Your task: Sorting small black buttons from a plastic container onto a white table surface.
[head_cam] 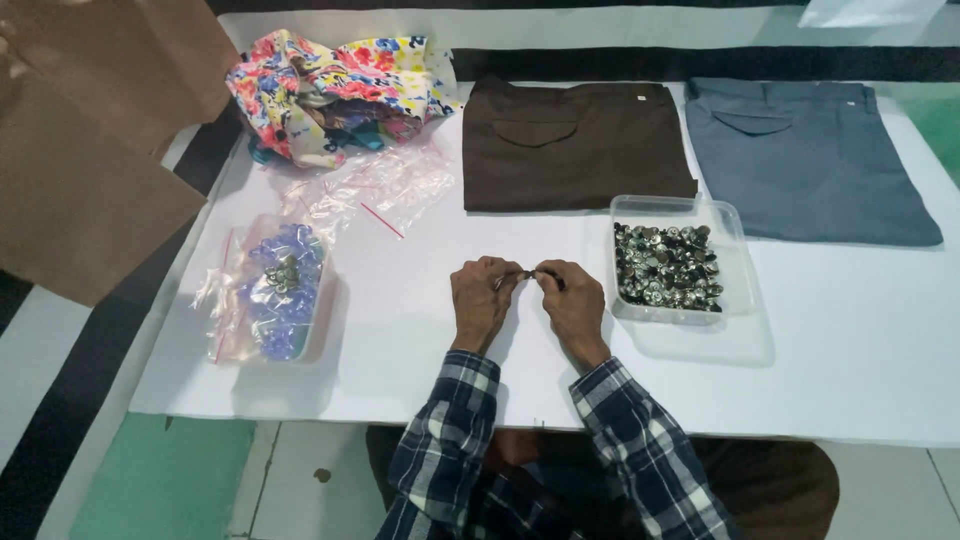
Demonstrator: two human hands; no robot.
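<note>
A: Where are the hands?

B: Both rest on a white sheet (400, 330), knuckles up, plaid sleeves behind them. The left hand (482, 300) and right hand (572, 305) meet fingertip to fingertip.

A: Are they holding anything?

B: Yes — a small dark piece (530, 272) is pinched between them, the fingers of both hands curled tight around it. It is too small to tell what it is.

A: What lies near the fingers?

B: Just beyond the right fingers, on their outer side, a clear tub (735, 300) holds a heap of dark metal buttons (666, 266). Well out from the left fingers lies a clear bag (262, 300) with blue bits and a few metal ones inside. An empty-looking plastic bag (385, 190) lies ahead of that.

A: And further away?

B: Straight ahead of the fingertips — folded brown trousers (570, 145), flat on the sheet. Beside them, ahead of the right hand, folded blue-grey trousers (805, 160). Ahead of the left hand, a crumpled floral cloth (340, 85). Brown paper (90, 140) lies off the sheet's far left edge.
</note>
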